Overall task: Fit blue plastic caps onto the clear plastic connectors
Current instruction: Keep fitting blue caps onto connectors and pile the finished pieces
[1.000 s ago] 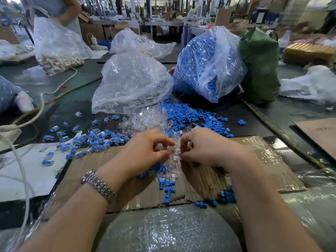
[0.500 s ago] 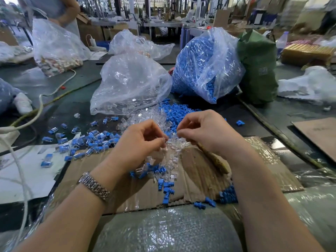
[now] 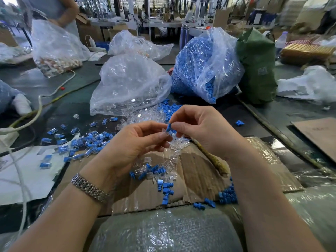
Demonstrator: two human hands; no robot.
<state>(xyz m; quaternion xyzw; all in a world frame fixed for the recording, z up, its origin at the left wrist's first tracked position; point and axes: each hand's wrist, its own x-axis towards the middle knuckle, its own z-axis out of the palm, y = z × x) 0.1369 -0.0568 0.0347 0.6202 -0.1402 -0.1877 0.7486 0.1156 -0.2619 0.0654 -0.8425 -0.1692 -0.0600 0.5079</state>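
My right hand (image 3: 198,128) pinches a small blue cap (image 3: 169,127) between thumb and forefinger. My left hand (image 3: 134,144) pinches a clear connector (image 3: 166,132) at its fingertips, and the cap's tip meets it. Both hands are raised above a cardboard sheet (image 3: 200,171). Loose clear connectors (image 3: 145,117) and blue caps (image 3: 167,190) lie scattered below and behind the hands. Several capped connectors (image 3: 91,140) are strewn to the left.
A clear bag of connectors (image 3: 131,84) and a bag full of blue caps (image 3: 203,64) stand behind the hands, with a green sack (image 3: 258,66) to the right. A white cable (image 3: 38,110) runs along the left. Bubble wrap (image 3: 163,231) covers the near edge. A person stands far left.
Both hands rose from the pile on the cardboard. The right hand now shows a blue cap held against the connector in the left hand.
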